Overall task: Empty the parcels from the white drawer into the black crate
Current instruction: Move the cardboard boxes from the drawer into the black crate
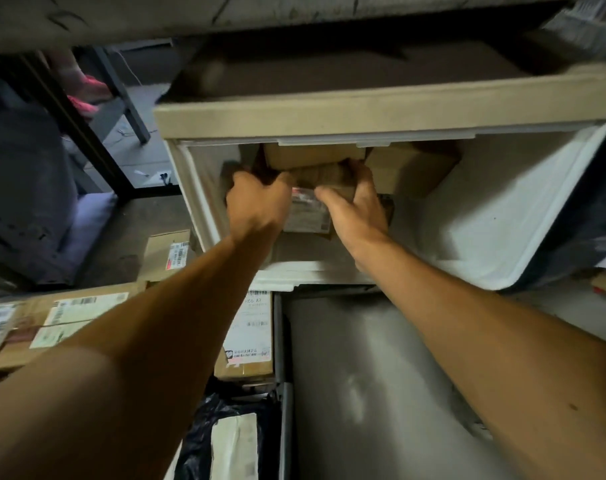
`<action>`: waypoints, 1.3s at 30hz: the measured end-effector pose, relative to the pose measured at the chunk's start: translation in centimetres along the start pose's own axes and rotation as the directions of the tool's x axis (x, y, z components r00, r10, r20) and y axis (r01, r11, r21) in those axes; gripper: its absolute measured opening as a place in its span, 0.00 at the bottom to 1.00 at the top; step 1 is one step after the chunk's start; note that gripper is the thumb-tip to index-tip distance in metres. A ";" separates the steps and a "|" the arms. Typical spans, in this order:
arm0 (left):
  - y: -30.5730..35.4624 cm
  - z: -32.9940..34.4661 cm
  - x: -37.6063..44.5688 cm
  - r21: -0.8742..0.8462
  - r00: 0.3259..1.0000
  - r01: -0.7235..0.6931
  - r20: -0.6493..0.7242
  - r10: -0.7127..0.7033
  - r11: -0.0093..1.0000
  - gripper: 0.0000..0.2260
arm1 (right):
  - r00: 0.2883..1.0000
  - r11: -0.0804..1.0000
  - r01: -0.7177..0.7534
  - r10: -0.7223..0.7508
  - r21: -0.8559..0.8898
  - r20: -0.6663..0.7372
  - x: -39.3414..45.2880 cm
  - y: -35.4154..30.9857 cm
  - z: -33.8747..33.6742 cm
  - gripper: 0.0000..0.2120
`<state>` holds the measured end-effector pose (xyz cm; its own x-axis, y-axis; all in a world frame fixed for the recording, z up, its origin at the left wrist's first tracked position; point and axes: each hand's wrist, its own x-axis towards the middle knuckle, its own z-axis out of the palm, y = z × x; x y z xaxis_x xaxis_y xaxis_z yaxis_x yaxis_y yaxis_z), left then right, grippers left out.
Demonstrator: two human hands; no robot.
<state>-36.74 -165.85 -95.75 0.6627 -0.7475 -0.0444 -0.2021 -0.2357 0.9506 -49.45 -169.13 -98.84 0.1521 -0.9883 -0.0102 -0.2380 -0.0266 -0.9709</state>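
The white drawer [495, 216] is pulled out below a beige cabinet frame. Several brown cardboard parcels lie at its back, one to the right [412, 168]. Both my hands reach into the drawer. My left hand [256, 202] and my right hand [357, 206] grip the two ends of a small brown parcel with a white label [308, 209]. Another box [312, 155] sits just behind it. The black crate [363, 393] stands open on the floor directly below the drawer, between my forearms, with a bare grey bottom.
Labelled cardboard boxes [72, 317] are stacked at lower left, and one [249, 337] leans against the crate's left wall. A black plastic bag [211, 417] holds a pale parcel at the bottom. A dark metal shelf leg [76, 126] stands at left.
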 end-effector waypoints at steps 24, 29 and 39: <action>2.7 -8.5 -12.7 -0.106 0.992 0.049 0.122 -0.036 0.993 0.05 | 0.976 0.985 -0.153 0.164 -0.080 0.145 -12.2 -5.7 -5.5 0.29; 3.6 -9.8 -12.2 -0.057 0.992 0.040 0.120 -0.033 0.998 0.11 | 0.987 0.991 -0.099 0.110 -0.090 0.118 -12.4 -6.9 -5.2 0.30; 3.9 -13.3 -13.1 -0.251 0.990 0.126 0.096 -0.105 0.960 0.10 | 0.978 0.963 -0.187 0.163 0.193 0.133 -13.5 -8.1 -5.5 0.12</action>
<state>-36.58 -148.67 -87.40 0.6076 -0.7751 -0.1733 0.0708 -0.1646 0.9838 -54.81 -156.41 -89.56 0.2372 -0.9506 -0.2002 -0.0724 0.1882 -0.9795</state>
